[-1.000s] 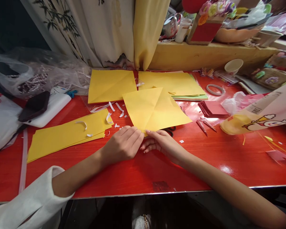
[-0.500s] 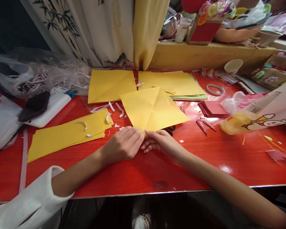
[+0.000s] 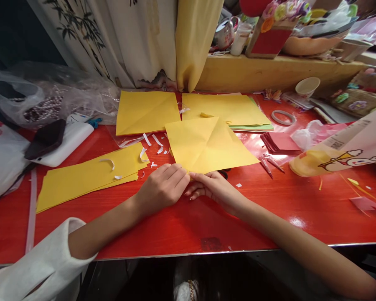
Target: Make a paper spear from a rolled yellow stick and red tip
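Observation:
A square yellow sheet of paper [image 3: 208, 144], marked by creases that cross near its middle, reaches away from me above the red table. Its near corner is pinched between the fingertips of my left hand [image 3: 165, 186] and my right hand [image 3: 214, 189], which almost touch each other. My fingers cover the tip of that corner. Behind the sheet lie a creased yellow square [image 3: 147, 112] on the left and a stack of yellow paper [image 3: 219, 106] with green sheets beneath on the right. Left of my hands rests a pile of yellow paper strips [image 3: 87, 177].
White paper scraps [image 3: 147, 140] are strewn by the strips. A phone [image 3: 47, 140] lies at the left near a plastic bag of beads [image 3: 50, 102]. To the right are small red papers [image 3: 280, 142], a tape ring [image 3: 283, 117] and a drink cup [image 3: 341, 144]. The table edge [image 3: 188, 254] runs in front.
The held yellow sheet has swung slightly to the right, its right corner now closer to the small red folded pieces. Both hands stay in almost the same place, still pinching the near corner.

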Tool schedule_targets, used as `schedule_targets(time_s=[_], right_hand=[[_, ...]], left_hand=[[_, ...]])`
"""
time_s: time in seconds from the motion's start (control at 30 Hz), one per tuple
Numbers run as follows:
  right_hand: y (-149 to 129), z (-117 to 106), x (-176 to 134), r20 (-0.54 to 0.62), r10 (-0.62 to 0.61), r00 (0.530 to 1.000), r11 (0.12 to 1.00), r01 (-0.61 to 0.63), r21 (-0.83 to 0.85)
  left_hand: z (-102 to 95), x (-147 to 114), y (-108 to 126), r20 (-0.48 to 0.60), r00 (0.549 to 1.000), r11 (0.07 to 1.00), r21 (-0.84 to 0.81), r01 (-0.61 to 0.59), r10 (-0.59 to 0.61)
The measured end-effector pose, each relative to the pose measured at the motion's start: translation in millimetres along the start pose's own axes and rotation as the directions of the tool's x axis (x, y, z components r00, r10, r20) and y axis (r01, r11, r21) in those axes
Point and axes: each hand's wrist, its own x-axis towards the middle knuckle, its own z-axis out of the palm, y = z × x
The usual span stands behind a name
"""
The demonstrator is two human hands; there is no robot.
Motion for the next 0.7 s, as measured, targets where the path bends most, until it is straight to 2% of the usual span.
schedule_targets(time_s=[0.2,0.37,0.57,0.7], right_hand=[[1.0,0.3,-1.8,0.014,-0.019,1.0,1.0,0.019,0.025],[-0.5,0.6,-1.3,0.026,-0.01,1.0,1.0,0.009,0.025],[-2.9,1.2,-1.0,0.022,0.014,1.0,1.0,-0.014,0.013],[-2.6,0.7,-0.7,0.041,0.009,0.999,1.0,-0.01,0.022]], left_hand=[[-0.7,-0.4,-0.1,-0.043,0.999,1.0,-0.015,0.009,-0.009],[-1.3,-1.1,-1.1,-0.073,0.996,0.999,0.024,-0.047,0.049],[-0.5,-0.6,-2.2,-0.022,0.999,0.996,0.083,-0.045,0.047],[-0.4,-0.1,-2.3,-0.038,0.999,0.997,0.075,-0.024,0.027]])
